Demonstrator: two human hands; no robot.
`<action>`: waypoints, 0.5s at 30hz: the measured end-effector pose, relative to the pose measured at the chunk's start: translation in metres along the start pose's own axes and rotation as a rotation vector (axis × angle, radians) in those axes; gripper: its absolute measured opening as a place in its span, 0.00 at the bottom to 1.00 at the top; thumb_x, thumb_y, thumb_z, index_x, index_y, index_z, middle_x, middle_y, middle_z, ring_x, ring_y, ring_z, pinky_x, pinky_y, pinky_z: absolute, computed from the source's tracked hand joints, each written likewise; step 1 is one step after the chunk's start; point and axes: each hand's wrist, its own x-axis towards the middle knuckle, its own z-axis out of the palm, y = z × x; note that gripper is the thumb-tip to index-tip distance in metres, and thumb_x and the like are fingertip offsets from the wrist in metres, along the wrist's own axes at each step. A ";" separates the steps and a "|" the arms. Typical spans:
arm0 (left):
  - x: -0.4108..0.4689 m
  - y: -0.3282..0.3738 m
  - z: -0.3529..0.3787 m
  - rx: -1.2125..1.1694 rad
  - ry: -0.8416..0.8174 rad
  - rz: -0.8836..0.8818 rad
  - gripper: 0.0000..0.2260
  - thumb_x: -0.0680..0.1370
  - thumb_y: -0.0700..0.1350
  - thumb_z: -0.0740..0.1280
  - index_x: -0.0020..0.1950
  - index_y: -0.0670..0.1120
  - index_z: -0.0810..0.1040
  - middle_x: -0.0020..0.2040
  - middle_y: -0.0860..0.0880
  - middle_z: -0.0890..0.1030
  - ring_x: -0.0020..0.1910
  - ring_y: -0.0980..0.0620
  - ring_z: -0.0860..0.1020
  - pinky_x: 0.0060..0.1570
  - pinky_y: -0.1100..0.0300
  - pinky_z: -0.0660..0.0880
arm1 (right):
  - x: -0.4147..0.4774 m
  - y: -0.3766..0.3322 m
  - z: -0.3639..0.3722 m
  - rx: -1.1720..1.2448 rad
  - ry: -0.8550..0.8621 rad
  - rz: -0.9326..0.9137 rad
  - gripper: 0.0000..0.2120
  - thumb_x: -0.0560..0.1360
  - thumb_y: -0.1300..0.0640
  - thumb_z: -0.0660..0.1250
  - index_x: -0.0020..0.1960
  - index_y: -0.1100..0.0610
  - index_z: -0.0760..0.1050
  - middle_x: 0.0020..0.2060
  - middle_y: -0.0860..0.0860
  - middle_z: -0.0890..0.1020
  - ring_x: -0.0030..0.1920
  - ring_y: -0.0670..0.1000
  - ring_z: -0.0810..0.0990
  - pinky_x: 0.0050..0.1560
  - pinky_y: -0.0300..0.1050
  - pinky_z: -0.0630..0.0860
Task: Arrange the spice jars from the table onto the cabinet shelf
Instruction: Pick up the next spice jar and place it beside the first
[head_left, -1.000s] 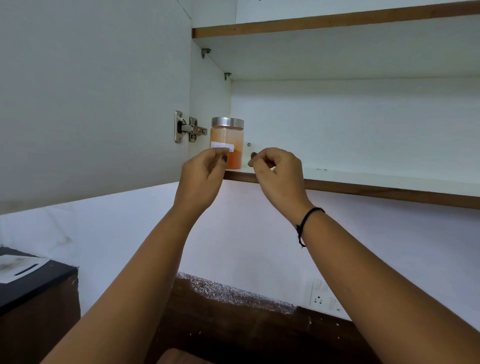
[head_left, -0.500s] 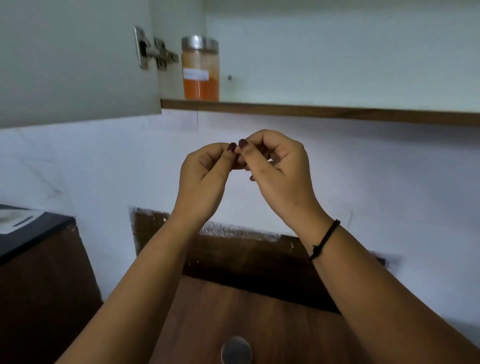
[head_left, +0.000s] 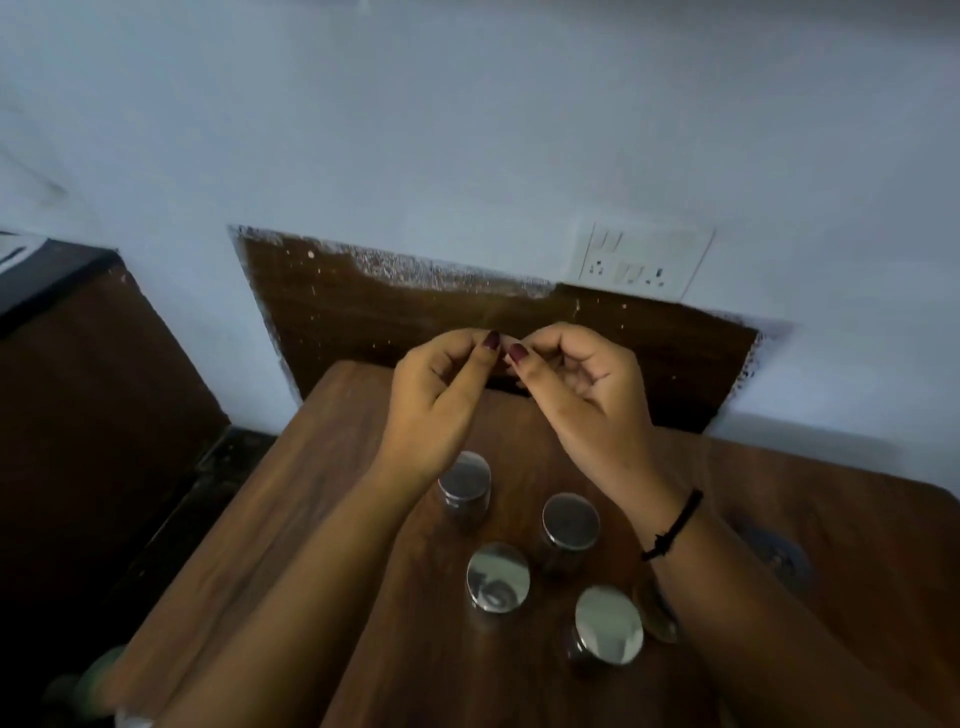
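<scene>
Wooden table (head_left: 322, 441) below, four steel-lidded spice jars (head_left: 497, 577) clustered at its middle, all yet to be shelved. Left hand (head_left: 436, 400) and right hand (head_left: 587, 400) hover above them, fingers curled, tips meeting, gripping nothing visible

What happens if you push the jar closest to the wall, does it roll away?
Probably not: the back jar stands upright on the wooden table, so it would likely slide or tip. Its shiny metal lid looks smooth, maybe slippery to hold. Laid on its round side, it could roll.
</scene>
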 end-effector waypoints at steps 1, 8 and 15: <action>-0.010 -0.006 0.003 0.007 -0.005 -0.015 0.11 0.83 0.38 0.61 0.54 0.39 0.84 0.47 0.45 0.86 0.48 0.48 0.84 0.49 0.49 0.81 | -0.010 0.006 -0.001 -0.005 -0.006 0.024 0.05 0.77 0.62 0.68 0.48 0.65 0.80 0.40 0.57 0.83 0.42 0.55 0.83 0.42 0.52 0.82; -0.074 -0.051 0.021 0.080 -0.028 -0.157 0.10 0.82 0.44 0.62 0.48 0.49 0.82 0.38 0.56 0.81 0.36 0.57 0.79 0.36 0.65 0.72 | -0.070 0.048 0.003 -0.021 -0.052 0.204 0.06 0.76 0.58 0.68 0.51 0.59 0.80 0.44 0.51 0.83 0.46 0.52 0.83 0.47 0.51 0.82; -0.128 -0.095 0.021 0.042 -0.013 -0.361 0.12 0.80 0.34 0.64 0.62 0.43 0.80 0.57 0.50 0.84 0.56 0.52 0.82 0.55 0.55 0.80 | -0.122 0.087 0.013 -0.047 -0.138 0.415 0.08 0.75 0.67 0.68 0.53 0.60 0.79 0.47 0.49 0.83 0.49 0.47 0.83 0.51 0.39 0.79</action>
